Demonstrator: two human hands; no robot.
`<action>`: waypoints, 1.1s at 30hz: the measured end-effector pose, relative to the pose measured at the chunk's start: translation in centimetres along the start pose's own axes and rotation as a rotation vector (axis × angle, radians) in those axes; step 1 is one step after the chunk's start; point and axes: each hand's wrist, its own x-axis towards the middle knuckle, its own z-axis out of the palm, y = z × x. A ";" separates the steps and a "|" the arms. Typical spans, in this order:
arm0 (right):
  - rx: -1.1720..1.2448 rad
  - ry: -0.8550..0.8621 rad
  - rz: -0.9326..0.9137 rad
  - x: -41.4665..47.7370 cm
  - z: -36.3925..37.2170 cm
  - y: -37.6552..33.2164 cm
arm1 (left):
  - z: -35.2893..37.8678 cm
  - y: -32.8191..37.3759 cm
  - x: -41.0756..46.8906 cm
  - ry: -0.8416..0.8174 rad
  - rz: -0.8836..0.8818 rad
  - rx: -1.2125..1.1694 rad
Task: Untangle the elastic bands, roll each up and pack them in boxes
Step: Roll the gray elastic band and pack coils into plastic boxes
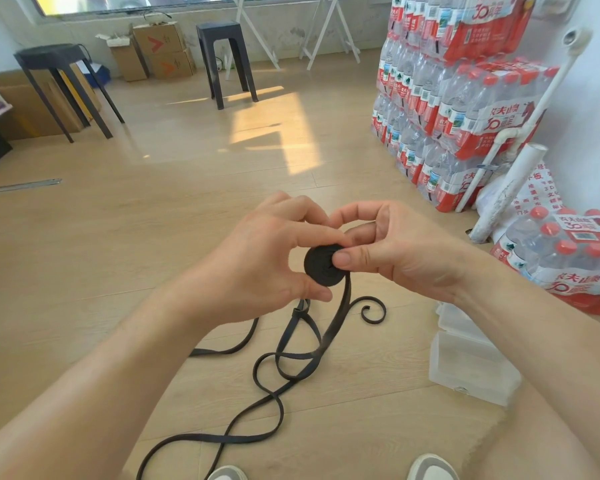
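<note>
Pale wooden flooring (153,237) filled the view, with two dark stools (52,58) at the far left and stacked packs of bottled water (465,98) at the right. The rolling step was judged to be in hand: one flat black roll (321,273) of elastic band was held in the air between both hands. The left hand (267,261) was curled round its rim, thumb below and fingers above. The right hand (399,251) pinched it, thumb pressed on the near face, fingers behind. From the roll a loose tail (336,327) hung down to looped strands on the floor, where one knot (297,311) was seen. Whether one band or several lay crossed there could not be told. Two clear boxes (471,368) were counted at the near right, partly hidden by the forearm. Next, the knot would need freeing and more tail would need to be wound on under light tension.
</note>
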 end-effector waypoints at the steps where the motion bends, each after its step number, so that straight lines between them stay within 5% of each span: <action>1: 0.027 -0.005 -0.007 0.0 0.0 0.1 | 0.0 -0.1 0.0 0.039 -0.008 0.001; 7: -0.048 0.071 -0.012 0.0 0.4 0.5 | -0.4 -0.8 -0.2 0.195 -0.090 -0.011; 20: 0.053 0.135 -0.030 0.3 1.5 0.9 | -0.2 -0.8 0.0 0.205 -0.122 0.078; 33: 0.091 0.082 -0.044 0.5 1.1 0.2 | -1.3 -0.6 -0.3 -0.010 -0.109 -0.147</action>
